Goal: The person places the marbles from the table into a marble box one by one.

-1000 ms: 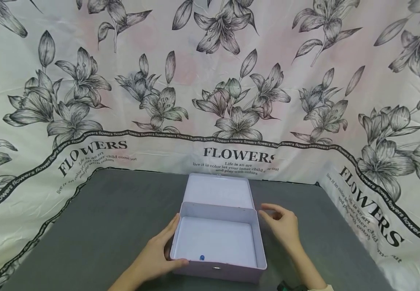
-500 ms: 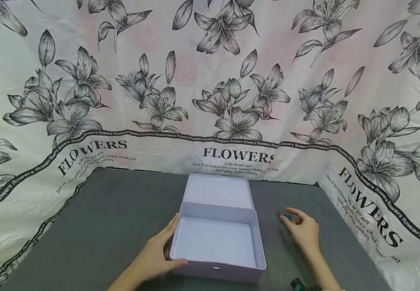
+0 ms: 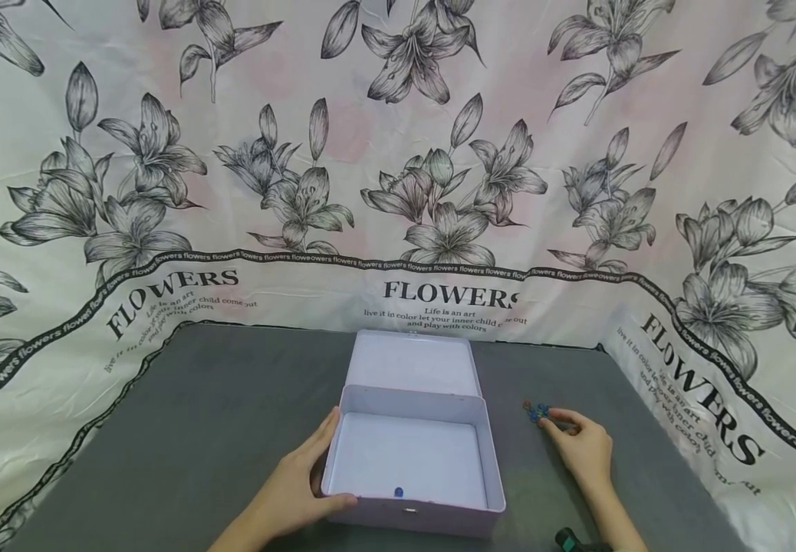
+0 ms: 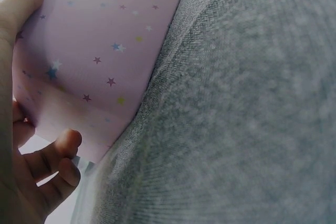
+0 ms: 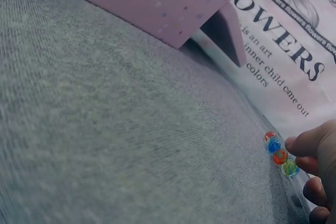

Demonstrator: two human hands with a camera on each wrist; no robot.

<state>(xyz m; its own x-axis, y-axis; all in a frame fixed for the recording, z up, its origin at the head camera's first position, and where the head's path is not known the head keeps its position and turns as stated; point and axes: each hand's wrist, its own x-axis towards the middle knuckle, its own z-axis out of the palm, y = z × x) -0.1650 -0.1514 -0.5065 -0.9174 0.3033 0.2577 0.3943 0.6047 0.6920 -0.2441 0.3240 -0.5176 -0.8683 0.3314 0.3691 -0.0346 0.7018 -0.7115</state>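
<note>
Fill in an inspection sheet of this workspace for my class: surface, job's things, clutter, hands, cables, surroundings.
Surface: grey table, woven-looking texture.
Job's things: pink box, lid folded back; one blue marble inside, by the near wall; loose marbles on the table, right of the box.
Clutter: nothing seen.
Hands: left hand grips the box's left side; right hand is at the loose marbles, whether pinching one cannot be told.
Cables: nothing seen.
Surroundings: white curtain with flower prints and "FLOWERS" lettering.
</note>
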